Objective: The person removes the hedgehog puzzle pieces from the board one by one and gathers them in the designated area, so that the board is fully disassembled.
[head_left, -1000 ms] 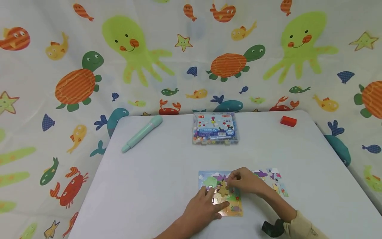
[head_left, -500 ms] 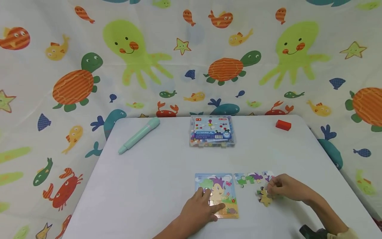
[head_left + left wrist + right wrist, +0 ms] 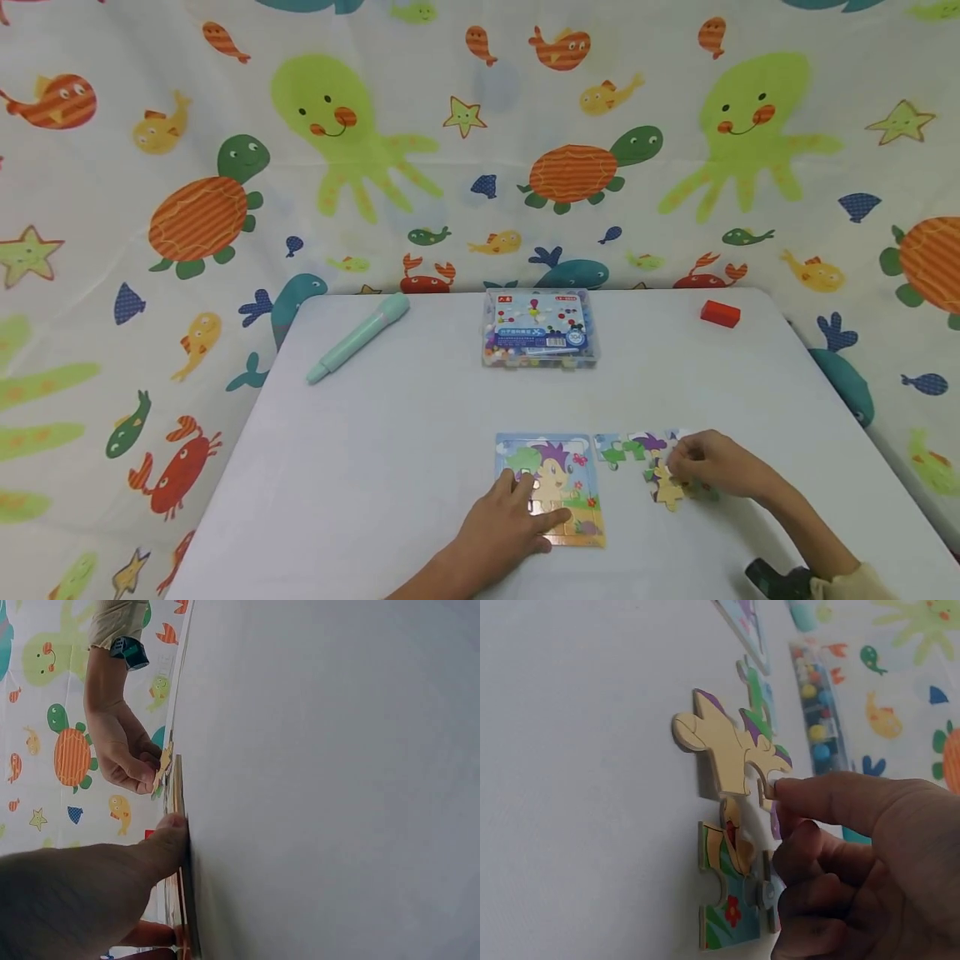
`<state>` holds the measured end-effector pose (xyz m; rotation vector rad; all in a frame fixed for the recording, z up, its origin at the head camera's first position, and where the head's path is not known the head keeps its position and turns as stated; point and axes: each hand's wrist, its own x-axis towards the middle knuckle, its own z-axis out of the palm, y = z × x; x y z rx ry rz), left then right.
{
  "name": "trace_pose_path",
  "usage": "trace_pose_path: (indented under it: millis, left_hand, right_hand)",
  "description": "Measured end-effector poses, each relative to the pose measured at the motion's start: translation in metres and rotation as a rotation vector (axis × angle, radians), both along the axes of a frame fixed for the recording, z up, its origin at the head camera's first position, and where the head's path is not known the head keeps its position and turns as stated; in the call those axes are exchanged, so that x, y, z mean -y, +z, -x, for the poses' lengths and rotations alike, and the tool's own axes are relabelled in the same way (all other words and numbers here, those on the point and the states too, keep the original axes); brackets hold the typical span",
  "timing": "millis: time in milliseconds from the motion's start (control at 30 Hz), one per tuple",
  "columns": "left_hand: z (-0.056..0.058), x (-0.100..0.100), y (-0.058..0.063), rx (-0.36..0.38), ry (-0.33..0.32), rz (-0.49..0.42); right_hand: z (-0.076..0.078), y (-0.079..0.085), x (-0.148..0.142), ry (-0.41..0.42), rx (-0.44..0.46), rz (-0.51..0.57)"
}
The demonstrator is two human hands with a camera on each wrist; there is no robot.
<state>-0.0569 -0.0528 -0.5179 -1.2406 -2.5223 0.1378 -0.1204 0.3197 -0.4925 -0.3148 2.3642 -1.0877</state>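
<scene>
A square puzzle board [image 3: 588,500] with a cartoon picture lies near the front of the white table. My left hand [image 3: 501,527] rests on its lower left part with fingers spread, covering some of the picture. The left wrist view shows the thumb [image 3: 171,838] on the board's edge. To the right, my right hand [image 3: 723,467] pinches a yellowish puzzle piece [image 3: 724,750] between thumb and forefinger. The piece is tilted over the table, close to several loose puzzle pieces [image 3: 626,448]. Another piece with a red flower [image 3: 731,900] appears below it in the right wrist view.
Toward the back edge stands a clear plastic box [image 3: 540,329] of coloured beads. A mint-green pen-shaped object [image 3: 358,340] lies to its left, and a small red block [image 3: 721,314] to its right. A sea-animal curtain [image 3: 480,208] hangs behind.
My right hand has moved right, from over the puzzle board to the loose pieces, taking the yellowish puzzle piece along. My left hand stays on the board. The view has shifted slightly.
</scene>
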Motion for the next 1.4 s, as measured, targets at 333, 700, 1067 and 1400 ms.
trace_pose_path:
  millis: [333,700,1067,1400]
  left_hand:
    - [-0.006,0.003,-0.003,-0.015,0.017,0.023]
    - [-0.007,0.004,0.0,-0.037,0.022,0.012]
    - [-0.008,0.003,-0.001,0.023,0.014,-0.012]
    - [-0.005,0.003,-0.002,-0.068,0.004,-0.025]
  right_hand:
    - [-0.008,-0.005,0.019,-0.021,-0.168,-0.189]
    - [-0.013,-0.004,0.034,-0.048,-0.287,-0.316]
    - [-0.009,0.014,0.04,-0.037,-0.334,-0.374]
    - [-0.004,0.006,0.148,0.149,-0.511,-0.193]
